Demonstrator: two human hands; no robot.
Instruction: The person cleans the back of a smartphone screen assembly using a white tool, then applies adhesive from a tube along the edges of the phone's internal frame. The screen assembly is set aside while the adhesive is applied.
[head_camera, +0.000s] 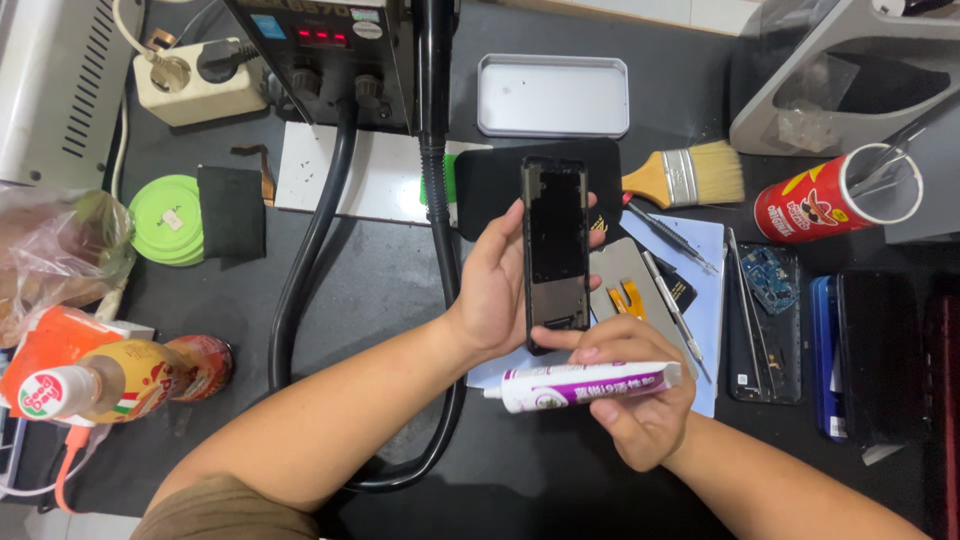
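My left hand (492, 285) grips a black phone frame (555, 250), held upright above the dark workbench. My right hand (640, 395) is closed around a white glue tube with a purple label (585, 384), lying sideways with its nozzle pointing left. The right index finger touches the bottom edge of the phone frame. Under both hands lies a pale blue mat (700, 300) with a grey phone panel (630, 285) and thin metal tools (672, 300).
A paintbrush (685, 175), a metal tray (553, 95), a red can holding tweezers (835, 200), a hot-air station (330, 50) with black hose (440, 230), green lids (165, 220), bottles (110, 380) at left, and phone parts (765, 320) at right surround the hands.
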